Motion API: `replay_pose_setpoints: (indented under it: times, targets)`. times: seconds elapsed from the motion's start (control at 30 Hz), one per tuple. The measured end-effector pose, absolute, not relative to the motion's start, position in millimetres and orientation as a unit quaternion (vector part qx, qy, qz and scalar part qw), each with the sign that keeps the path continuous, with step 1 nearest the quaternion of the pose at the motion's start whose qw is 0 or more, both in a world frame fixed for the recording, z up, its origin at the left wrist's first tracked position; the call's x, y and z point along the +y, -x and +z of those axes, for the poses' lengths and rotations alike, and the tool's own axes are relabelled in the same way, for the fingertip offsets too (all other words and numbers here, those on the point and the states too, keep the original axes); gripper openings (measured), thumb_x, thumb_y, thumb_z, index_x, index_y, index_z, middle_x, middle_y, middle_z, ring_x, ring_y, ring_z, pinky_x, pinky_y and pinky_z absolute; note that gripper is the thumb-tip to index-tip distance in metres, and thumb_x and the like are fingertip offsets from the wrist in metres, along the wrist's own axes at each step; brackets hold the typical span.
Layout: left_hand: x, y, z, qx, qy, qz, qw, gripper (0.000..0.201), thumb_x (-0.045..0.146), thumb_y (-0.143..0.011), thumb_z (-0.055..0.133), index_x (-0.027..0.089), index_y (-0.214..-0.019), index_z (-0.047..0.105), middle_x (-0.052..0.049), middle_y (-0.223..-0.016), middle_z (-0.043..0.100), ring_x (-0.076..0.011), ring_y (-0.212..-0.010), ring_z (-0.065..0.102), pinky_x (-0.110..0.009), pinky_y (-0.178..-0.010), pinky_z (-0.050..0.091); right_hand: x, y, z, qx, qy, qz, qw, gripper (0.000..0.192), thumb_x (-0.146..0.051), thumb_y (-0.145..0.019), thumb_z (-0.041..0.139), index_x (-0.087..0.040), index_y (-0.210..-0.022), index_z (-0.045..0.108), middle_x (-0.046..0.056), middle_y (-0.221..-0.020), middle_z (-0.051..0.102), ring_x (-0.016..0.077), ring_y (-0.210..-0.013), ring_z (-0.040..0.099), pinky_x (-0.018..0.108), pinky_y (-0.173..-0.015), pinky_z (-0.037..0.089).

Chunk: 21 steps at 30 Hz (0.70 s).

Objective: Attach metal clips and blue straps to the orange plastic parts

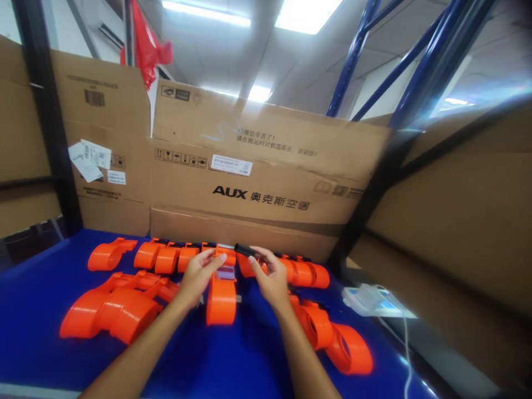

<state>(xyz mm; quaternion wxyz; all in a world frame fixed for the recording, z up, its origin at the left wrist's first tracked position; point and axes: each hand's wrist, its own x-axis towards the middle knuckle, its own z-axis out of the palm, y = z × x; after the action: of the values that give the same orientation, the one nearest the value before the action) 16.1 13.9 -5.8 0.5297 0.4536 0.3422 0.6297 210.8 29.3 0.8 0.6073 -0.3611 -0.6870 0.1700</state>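
Near the middle of the blue table, my left hand (201,272) is closed with thumb and fingers on an orange tape dispenser (227,257), partly hidden by the fingers. Between the fingertips of my right hand (271,275) is a short black cylinder (244,250), close to the dispenser's right side. Just below my hands another orange tape dispenser (221,303) sits on the table, with a pale purple piece (225,272) above it. Whether that piece belongs to the held dispenser I cannot tell.
Several orange dispensers with black parts (168,259) line the back; more lie at front left (131,313) and right (351,349). A cardboard wall (266,166) closes the rear. Dark rack posts (361,205) stand at the sides. A white device (376,302) with a cable lies right.
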Motion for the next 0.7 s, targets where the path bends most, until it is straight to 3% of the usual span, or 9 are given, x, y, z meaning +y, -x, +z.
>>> replay_pose_setpoints:
  times: [0.17, 0.33, 0.47, 0.6, 0.7]
  targets:
    - [8, -21, -4, 0.307, -0.493, 0.618, 0.529, 0.042, 0.037, -0.074, 0.079, 0.013, -0.107, 0.070, -0.008, -0.090, 0.076, -0.0103, -0.055, 0.059, -0.023, -0.060, 0.049, 18, -203, 8, -0.754, 0.355, 0.075, 0.548, 0.026, -0.030, -0.090, 0.064, -0.024, -0.115, 0.070, 0.005, -0.090, 0.070, 0.0207, -0.082, 0.059, 0.036, -0.079, 0.049]
    - [8, -23, -7, 0.289, -0.527, 0.608, 0.519, 0.042, 0.027, -0.070, 0.080, 0.014, -0.109, 0.071, -0.007, -0.093, 0.076, -0.0108, -0.058, 0.059, -0.022, -0.060, 0.049, 14, -196, 7, -0.765, 0.343, 0.045, 0.543, 0.026, -0.027, -0.091, 0.062, -0.023, -0.116, 0.070, 0.004, -0.088, 0.068, 0.0206, -0.082, 0.059, 0.037, -0.080, 0.048]
    - [11, -22, -9, 0.302, -0.522, 0.607, 0.517, 0.039, 0.024, -0.071, 0.076, 0.014, -0.109, 0.070, -0.003, -0.081, 0.073, -0.0099, -0.052, 0.055, -0.020, -0.051, 0.044, 14, -194, 5, -0.776, 0.334, 0.058, 0.531, 0.031, -0.027, -0.093, 0.060, -0.024, -0.123, 0.068, 0.005, -0.090, 0.067, 0.0207, -0.086, 0.060, 0.037, -0.082, 0.048]
    - [11, -22, -7, 0.315, -0.500, 0.615, 0.522, 0.035, 0.030, -0.073, 0.076, 0.013, -0.104, 0.070, 0.000, -0.069, 0.066, -0.0087, -0.046, 0.049, -0.020, -0.044, 0.037, 18, -202, 3, -0.787, 0.340, 0.091, 0.507, 0.044, -0.029, -0.095, 0.055, -0.024, -0.139, 0.054, 0.005, -0.099, 0.067, 0.0199, -0.089, 0.059, 0.035, -0.083, 0.048]
    - [11, -20, -5, 0.326, -0.479, 0.627, 0.520, 0.035, 0.032, -0.070, 0.078, 0.014, -0.100, 0.070, 0.001, -0.067, 0.065, -0.0091, -0.047, 0.050, -0.021, -0.045, 0.036, 21, -212, -1, -0.795, 0.385, 0.083, 0.461, 0.030, -0.028, -0.094, 0.055, -0.021, -0.122, 0.064, 0.005, -0.095, 0.067, 0.0201, -0.088, 0.059, 0.035, -0.084, 0.046]
